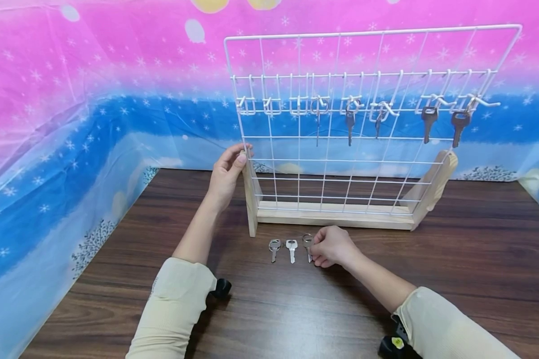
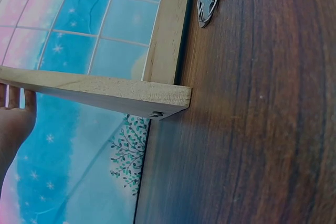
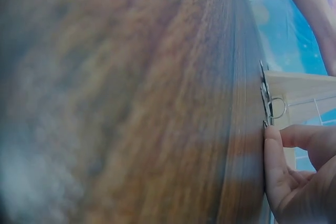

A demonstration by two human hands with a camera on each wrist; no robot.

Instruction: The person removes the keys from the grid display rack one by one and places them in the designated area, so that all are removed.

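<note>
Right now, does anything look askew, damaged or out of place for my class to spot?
Nothing stands out: the rack stands on the table with five hanging keys; three loose keys lie in a neat row in front, the right hand pinching the rightmost key.

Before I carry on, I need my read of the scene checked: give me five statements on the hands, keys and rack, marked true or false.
1. The left hand holds the rack's left wooden side. True.
2. Every hook carries a key. False: the three leftmost hooks are bare.
3. The right hand touches the rightmost key on the table. True.
4. The table's keys are piled up. False: three lie side by side.
5. Five keys hang from the rack. True.
</note>
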